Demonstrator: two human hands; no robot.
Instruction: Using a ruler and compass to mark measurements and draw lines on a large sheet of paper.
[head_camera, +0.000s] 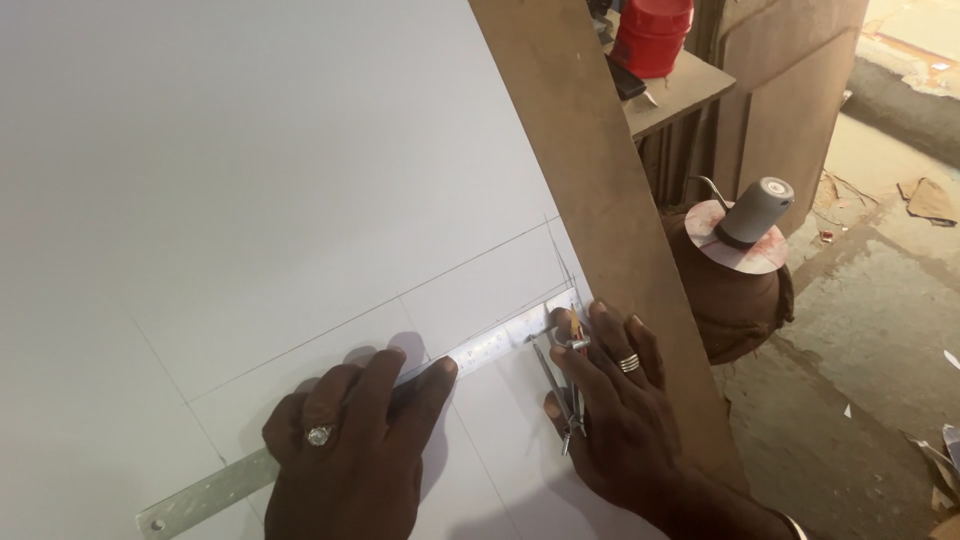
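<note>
A workshop with a dusty concrete floor, and a large white sheet (250, 180) lies over a brown board (600, 200). The left hand (350, 450) presses spread fingers flat on the long steel ruler (300, 440), which runs from lower left up to the right edge. The right hand (620, 410) closes on a metal compass-like tool (565, 385) beside the ruler's tip. Firm, even pressure should stop the ruler sliding.

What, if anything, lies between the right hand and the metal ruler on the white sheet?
Nothing visible blocks it. The right hand holds a metal compass against the end of the ruler, which the left hand presses flat on the white sheet. The brown board lies alongside.
</note>
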